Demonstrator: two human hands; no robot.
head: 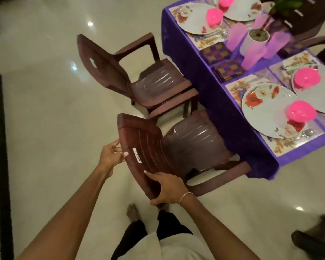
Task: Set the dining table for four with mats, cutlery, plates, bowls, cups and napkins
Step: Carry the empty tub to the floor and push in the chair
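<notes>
Both hands grip the chair (193,141) by its back, left hand (112,155) on the top edge, right hand (169,188) round a corner. We'd push it in straight and gently, not jolting the table (214,87) beside it, set for four.

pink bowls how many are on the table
4. Bowls and at the far end of the table; bowls and at the near end. None seem hidden.

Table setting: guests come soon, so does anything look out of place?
The four purple cups crowd round the white plant pot mid-table, not one at each place. The pink bowls sit off-centre, near the rims of their plates.
</notes>
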